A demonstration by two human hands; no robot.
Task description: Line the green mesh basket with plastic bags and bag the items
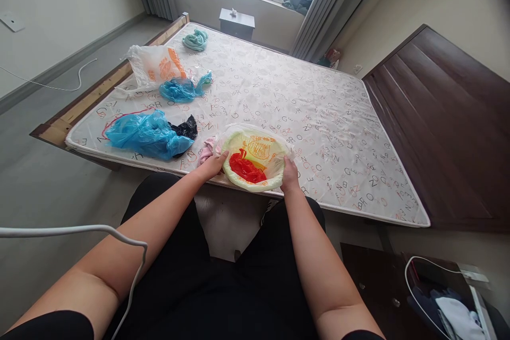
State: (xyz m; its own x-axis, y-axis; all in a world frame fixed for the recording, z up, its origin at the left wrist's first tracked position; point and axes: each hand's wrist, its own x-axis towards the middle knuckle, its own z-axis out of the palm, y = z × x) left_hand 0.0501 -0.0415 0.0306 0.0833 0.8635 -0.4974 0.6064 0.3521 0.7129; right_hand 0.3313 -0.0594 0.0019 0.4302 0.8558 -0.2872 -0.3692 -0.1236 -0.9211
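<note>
Left hand point(215, 163) and right hand point(290, 173) at opposite sides of a pale basin point(255, 187), fingers clamped on its rim. Basin at near edge of mattress point(319, 117); whether it rests there, cannot tell. Orange-printed plastic liner point(260, 146) inside, red bag point(247, 170) in it. Pink cloth point(206, 151) beside left hand; farther left, black bag point(186, 128) touching crumpled blue bag point(147, 134).

One container point(258, 187), two blue bags point(145, 135)

Letters point(371, 197) R, O, N, E, on mattress point(319, 111)
</note>
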